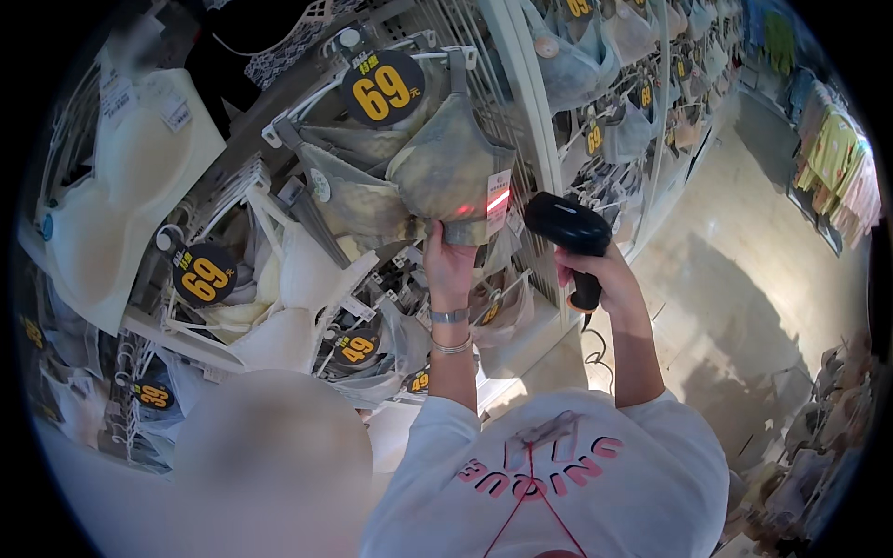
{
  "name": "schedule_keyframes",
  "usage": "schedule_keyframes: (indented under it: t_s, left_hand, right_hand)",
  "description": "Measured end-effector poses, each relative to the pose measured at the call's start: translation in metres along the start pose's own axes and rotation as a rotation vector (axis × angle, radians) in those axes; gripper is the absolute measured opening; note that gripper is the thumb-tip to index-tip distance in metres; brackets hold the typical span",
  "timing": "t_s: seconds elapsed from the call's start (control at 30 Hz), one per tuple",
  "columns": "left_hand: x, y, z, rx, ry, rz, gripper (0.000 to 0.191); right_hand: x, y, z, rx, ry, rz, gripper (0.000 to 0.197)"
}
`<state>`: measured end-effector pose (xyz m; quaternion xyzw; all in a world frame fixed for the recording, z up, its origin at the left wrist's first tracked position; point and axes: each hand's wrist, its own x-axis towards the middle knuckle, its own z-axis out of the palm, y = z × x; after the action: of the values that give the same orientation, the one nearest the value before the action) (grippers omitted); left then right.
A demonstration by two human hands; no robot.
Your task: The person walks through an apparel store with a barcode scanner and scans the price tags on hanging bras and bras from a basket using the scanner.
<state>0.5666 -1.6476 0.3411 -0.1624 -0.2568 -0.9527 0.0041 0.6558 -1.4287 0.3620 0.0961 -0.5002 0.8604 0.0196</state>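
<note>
A grey-green bra (446,167) hangs on a white hanger on the display rack. My left hand (450,264) grips its lower band, with the thumb in front. From the bra's side hangs a white paper tag (497,202), crossed by a bright red scan line. My right hand (605,275) is wrapped around the handle of a black handheld barcode scanner (568,222). The scanner's head points left at the tag, a short gap away. Its cable (596,356) drops below the handle. More red light falls on the cup beside the tag.
A round black price sign (384,87) stands above the bra. White bras (286,314) hang lower left, and a large cream one (132,188) at far left. A white rack upright (530,104) rises near the scanner. Tiled floor (704,293) and a clothes rack (830,160) lie right.
</note>
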Motion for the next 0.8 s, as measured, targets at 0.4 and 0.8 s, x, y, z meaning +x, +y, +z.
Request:
schedule_keyframes:
  t_s: [0.4, 0.8]
  left_hand:
    - [0.001, -0.014, 0.007, 0.038, -0.01, 0.008, 0.035]
    - [-0.049, -0.034, -0.011, 0.79, -0.115, -0.431, 0.027]
  right_hand:
    - [-0.006, 0.014, 0.006, 0.099, 0.011, 0.143, 0.014]
    - [-0.003, 0.015, -0.009, 0.026, 0.084, 0.024, 0.027]
